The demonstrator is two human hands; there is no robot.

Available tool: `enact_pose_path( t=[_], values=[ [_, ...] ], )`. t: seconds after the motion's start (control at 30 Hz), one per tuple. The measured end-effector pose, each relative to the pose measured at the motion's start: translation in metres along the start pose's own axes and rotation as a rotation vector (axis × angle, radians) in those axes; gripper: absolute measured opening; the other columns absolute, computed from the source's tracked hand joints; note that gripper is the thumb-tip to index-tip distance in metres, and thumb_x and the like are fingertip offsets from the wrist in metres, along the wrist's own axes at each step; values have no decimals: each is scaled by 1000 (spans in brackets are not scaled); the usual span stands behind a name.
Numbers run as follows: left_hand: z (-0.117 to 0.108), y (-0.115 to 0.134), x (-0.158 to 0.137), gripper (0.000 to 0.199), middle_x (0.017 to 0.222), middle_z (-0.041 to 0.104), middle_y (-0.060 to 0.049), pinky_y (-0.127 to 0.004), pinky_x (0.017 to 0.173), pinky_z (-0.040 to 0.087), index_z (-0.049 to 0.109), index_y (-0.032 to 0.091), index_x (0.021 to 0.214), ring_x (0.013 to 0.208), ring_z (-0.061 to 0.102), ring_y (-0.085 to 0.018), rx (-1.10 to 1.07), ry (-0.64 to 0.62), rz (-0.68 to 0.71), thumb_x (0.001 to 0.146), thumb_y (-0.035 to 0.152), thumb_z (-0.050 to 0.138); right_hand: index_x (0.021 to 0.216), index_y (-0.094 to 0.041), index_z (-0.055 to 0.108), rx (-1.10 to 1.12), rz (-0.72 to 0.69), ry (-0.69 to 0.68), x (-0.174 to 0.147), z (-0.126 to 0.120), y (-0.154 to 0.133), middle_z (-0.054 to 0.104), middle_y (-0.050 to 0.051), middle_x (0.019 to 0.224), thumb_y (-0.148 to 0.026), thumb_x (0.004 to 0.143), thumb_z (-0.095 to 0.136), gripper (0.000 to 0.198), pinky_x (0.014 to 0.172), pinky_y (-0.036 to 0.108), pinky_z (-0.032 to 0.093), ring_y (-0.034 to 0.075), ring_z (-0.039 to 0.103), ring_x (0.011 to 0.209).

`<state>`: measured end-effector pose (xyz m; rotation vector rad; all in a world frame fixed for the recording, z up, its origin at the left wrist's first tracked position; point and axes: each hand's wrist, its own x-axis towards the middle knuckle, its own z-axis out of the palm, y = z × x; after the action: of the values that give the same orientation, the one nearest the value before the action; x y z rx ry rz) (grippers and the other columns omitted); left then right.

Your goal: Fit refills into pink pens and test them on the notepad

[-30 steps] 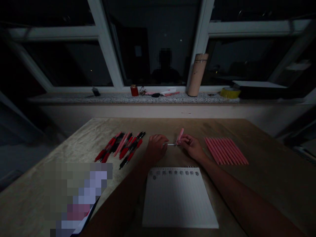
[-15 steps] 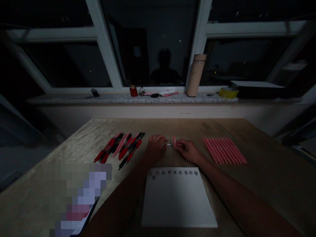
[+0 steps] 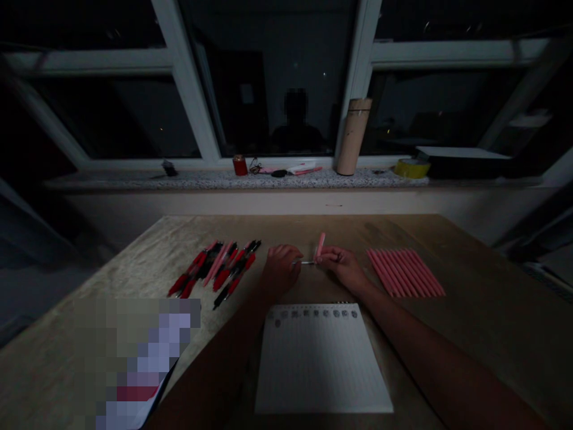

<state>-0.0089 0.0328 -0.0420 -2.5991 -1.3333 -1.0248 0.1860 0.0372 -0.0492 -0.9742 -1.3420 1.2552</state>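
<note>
Between my hands, just beyond the notepad, runs a thin pale rod (image 3: 307, 263) that looks like a pen refill. My left hand (image 3: 281, 270) is closed on its left end, knuckles up and close to the table. A pink pen barrel (image 3: 321, 243) stands up, leaning a little right, pinched in the fingers of my right hand (image 3: 344, 266). The refill's right end meets the barrel's lower part; whether it enters the barrel is too small to tell. In front of me lies a spiral notepad (image 3: 324, 364) with lined paper and dark round marks along its top.
To the right, several pink pens (image 3: 405, 273) lie side by side in a neat row. Several red, black and pink pens (image 3: 224, 266) lie loosely on the left. A blurred patch (image 3: 147, 358) covers something at lower left. A tumbler (image 3: 354, 137) and yellow tape (image 3: 410, 169) stand on the windowsill.
The pink barrel in my right hand has risen and tilted slightly right, showing more of its length. My left hand and the refill stay nearly in place.
</note>
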Motion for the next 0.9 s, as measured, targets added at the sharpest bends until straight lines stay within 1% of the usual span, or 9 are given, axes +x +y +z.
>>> enact_pose_path(
  t=[0.2, 0.3, 0.37, 0.43, 0.5, 0.6, 0.77, 0.83, 0.9],
  values=[
    [1, -1, 0, 15, 97, 63, -4, -38, 88, 36, 58, 19, 93, 96, 54, -19, 1, 1, 3, 85, 25, 47, 81, -19, 62, 39, 47, -12, -3, 3, -3, 70, 2, 75, -38, 59, 74, 32, 70, 28, 48, 15, 63, 68],
    [3, -1, 0, 16, 96, 64, -4, -38, 87, 37, 59, 20, 92, 95, 54, -19, -4, 1, -13, 85, 26, 46, 82, -19, 63, 13, 17, -3, -2, 3, -1, 70, 3, 76, -39, 60, 74, 32, 70, 29, 48, 16, 64, 68],
    [3, -1, 0, 18, 96, 64, -5, -38, 87, 36, 59, 20, 93, 95, 54, -19, -11, 2, -19, 86, 25, 44, 84, -19, 63, -31, -31, -2, -1, 3, 2, 71, 4, 78, -40, 62, 72, 32, 70, 30, 49, 17, 64, 70],
    [2, 0, 0, 18, 97, 63, -5, -38, 88, 36, 59, 19, 94, 96, 54, -19, -14, 0, -22, 85, 24, 43, 85, -19, 65, -123, -109, -22, 0, 2, 5, 71, 5, 81, -39, 66, 69, 28, 71, 30, 49, 18, 65, 73],
    [2, 0, 0, 19, 98, 63, -5, -39, 89, 36, 59, 19, 95, 97, 53, -19, -12, -7, -25, 84, 22, 43, 83, -21, 67, -293, -189, -77, -1, 2, 7, 71, 4, 81, -34, 70, 66, 19, 71, 31, 48, 19, 65, 74],
    [2, 0, 0, 20, 98, 63, -5, -39, 88, 36, 59, 19, 95, 97, 53, -19, -11, -11, -23, 82, 19, 43, 82, -22, 70, -505, -250, -109, -4, 1, 10, 72, 3, 80, -27, 74, 62, 12, 69, 31, 47, 19, 64, 71],
    [3, -1, 0, 20, 98, 63, -5, -39, 89, 36, 58, 20, 94, 97, 54, -20, -7, 0, -19, 81, 18, 44, 84, -21, 70, -497, -245, -85, -5, 0, 8, 72, 4, 81, -26, 75, 60, 14, 65, 29, 48, 20, 65, 72],
    [4, -2, -1, 21, 98, 63, -6, -39, 89, 36, 58, 20, 95, 97, 53, -20, -9, 1, -22, 81, 18, 43, 83, -20, 70, -484, -245, -56, -5, 1, 7, 72, 3, 79, -26, 74, 61, 13, 65, 29, 48, 19, 65, 71],
    [5, -3, -1, 22, 98, 63, -6, -40, 89, 36, 58, 20, 96, 98, 53, -21, -10, 1, -24, 80, 17, 43, 80, -20, 69, -481, -239, -59, -5, 2, 7, 71, 3, 77, -25, 72, 62, 12, 65, 29, 48, 19, 65, 69]
  ],
)
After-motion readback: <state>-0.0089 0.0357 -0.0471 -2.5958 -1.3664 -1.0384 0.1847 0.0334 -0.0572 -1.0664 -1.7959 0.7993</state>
